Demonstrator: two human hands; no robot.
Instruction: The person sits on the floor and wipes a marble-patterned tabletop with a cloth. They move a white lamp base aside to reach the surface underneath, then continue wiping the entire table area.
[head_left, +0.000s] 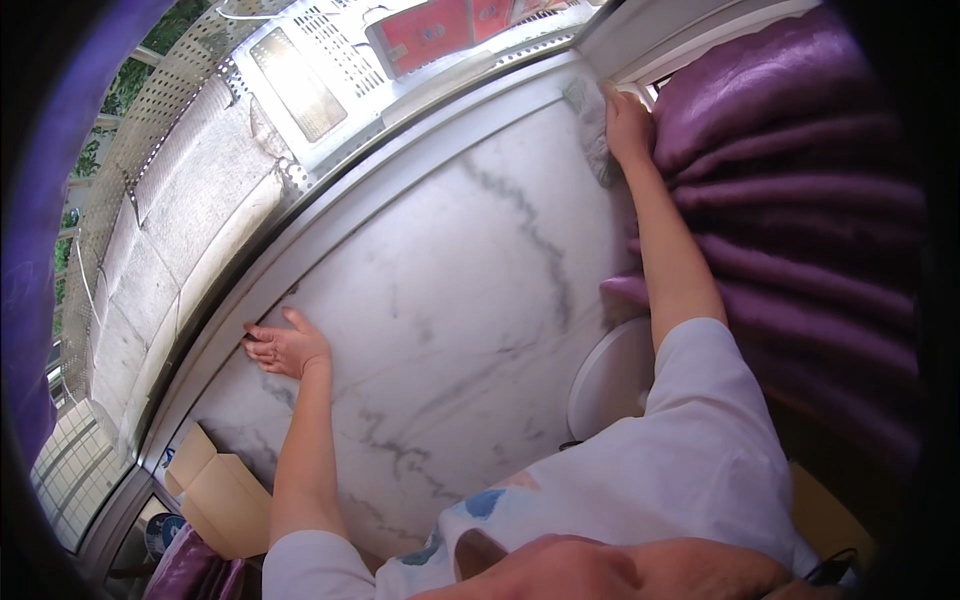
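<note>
A grey-veined white marble window sill (450, 285) spreads before me. At its far right corner, my right hand (628, 124) is on a crumpled light grey cloth (592, 124), which lies against the end of the window frame; some of my fingers are hidden. My left hand (286, 346) rests on the sill with spread fingers and holds nothing, its fingertips at the lower rail of the window frame (330, 255).
A purple satin curtain (787, 202) hangs beside my right arm. An open cardboard box (225, 499) stands at the left end, and a round white object (615, 379) is near my right elbow. Beyond the frame are a perforated metal ledge (195, 202) and red-and-grey packages (424, 37).
</note>
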